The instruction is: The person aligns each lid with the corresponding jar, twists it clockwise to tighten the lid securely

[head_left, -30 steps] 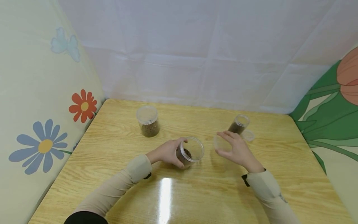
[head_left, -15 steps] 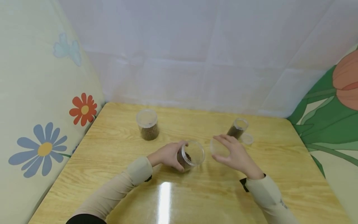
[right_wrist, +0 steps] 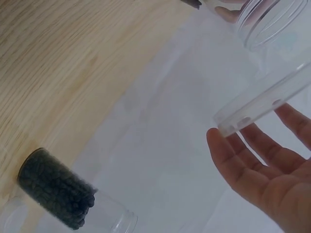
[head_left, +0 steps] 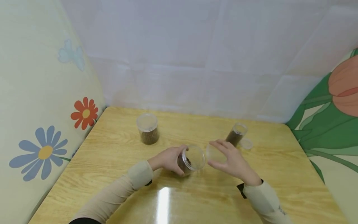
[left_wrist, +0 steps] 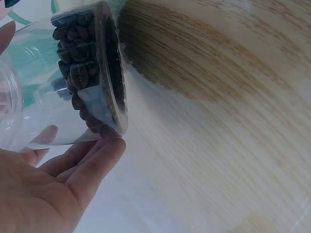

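Note:
My left hand (head_left: pixel 169 159) grips a clear plastic jar (head_left: pixel 195 157) around its side, the mouth leaning to the right. Dark beans (left_wrist: pixel 77 63) fill the bottom part of this jar in the left wrist view. With its fingers spread along the edge, my right hand (head_left: pixel 233 160) holds a round clear lid (head_left: pixel 215 155) just right of the jar's mouth. In the right wrist view the lid (right_wrist: pixel 262 104) is apart from the jar's threaded rim (right_wrist: pixel 252 29). Fingertips (right_wrist: pixel 216 138) of the right hand press the lid's edge.
A lidded jar (head_left: pixel 148 129) of brown contents stands at the back left of the wooden table (head_left: pixel 117 186). Behind my right hand is a slimmer jar (head_left: pixel 236 134) with dark contents, a small clear lid (head_left: pixel 246 143) beside it. A white cloth (head_left: pixel 181 62) hangs behind.
My right hand has brought the lid left, closer to the jar's mouth. The left hand keeps its grip on the jar with little movement. The head view has tilted up slightly.

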A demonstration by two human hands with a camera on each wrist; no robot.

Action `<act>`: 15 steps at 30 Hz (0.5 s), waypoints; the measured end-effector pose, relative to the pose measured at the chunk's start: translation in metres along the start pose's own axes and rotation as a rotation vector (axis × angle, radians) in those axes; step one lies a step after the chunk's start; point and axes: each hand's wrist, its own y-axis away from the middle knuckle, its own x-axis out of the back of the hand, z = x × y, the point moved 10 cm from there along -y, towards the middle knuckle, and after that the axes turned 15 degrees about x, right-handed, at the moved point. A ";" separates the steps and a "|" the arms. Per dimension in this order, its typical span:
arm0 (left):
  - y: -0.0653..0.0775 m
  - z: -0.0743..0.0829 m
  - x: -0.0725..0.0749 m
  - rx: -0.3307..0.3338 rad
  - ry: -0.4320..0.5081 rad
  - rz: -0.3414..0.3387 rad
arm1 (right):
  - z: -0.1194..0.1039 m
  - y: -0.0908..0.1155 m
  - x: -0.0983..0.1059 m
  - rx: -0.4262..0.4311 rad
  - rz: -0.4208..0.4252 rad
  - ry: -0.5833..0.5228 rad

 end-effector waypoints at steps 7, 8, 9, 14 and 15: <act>-0.001 0.001 -0.002 -0.007 -0.013 0.009 | -0.008 -0.004 -0.005 0.025 0.005 -0.014; 0.000 0.002 -0.001 -0.009 -0.014 0.010 | -0.009 -0.005 -0.006 0.033 0.008 -0.016; 0.000 0.002 -0.001 -0.008 -0.015 0.009 | -0.011 -0.006 -0.006 0.043 0.013 -0.015; 0.000 0.004 0.000 0.000 -0.024 0.002 | -0.021 -0.013 -0.008 0.108 0.041 0.000; 0.000 0.003 0.000 0.002 -0.026 0.000 | -0.022 -0.014 -0.008 0.115 0.041 0.004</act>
